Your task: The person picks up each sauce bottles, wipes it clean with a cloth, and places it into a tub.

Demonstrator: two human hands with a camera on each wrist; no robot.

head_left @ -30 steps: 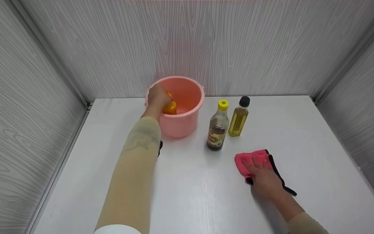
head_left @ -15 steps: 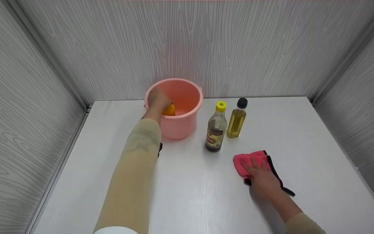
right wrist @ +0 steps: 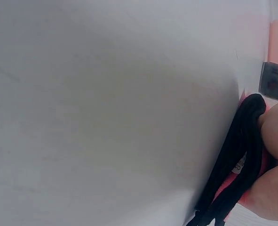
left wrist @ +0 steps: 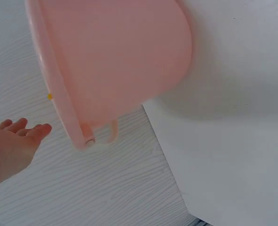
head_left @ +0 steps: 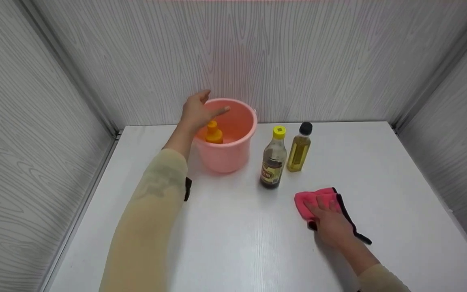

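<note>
White tabletop (head_left: 237,243) boxed in by grey wood-grain wall panels (head_left: 282,52) at the back and both sides. Toward the back, left of centre, a pink plastic bucket (head_left: 227,156), upright, close to the back panel; seen from the left wrist view as a pink wall and rim (left wrist: 115,61) with a small handle lug. Above the bucket's near-left rim, the left hand (head_left: 199,111), fingers spread and straight, gripping nothing, apart from the bottle below it. Inside the bucket, an orange-capped bottle (head_left: 214,133) standing upright, only cap and shoulder showing over the rim. Right of the bucket and clear of it, a dark sauce bottle with a yellow cap (head_left: 273,160), upright; just beside that, slightly farther back, a bottle of yellow oil with a black cap (head_left: 298,150), also upright, the two near each other but seemingly not touching. In front of the bottles, toward the right, a pink cloth with black edging (head_left: 318,196) lying flat on the tabletop. On top of the cloth, the right hand (head_left: 328,221), palm down, fingers extended across the pink fabric, pressing rather than clutching, though the right wrist view is too close and blurred to confirm more than black trim (right wrist: 242,155) beside skin.
</note>
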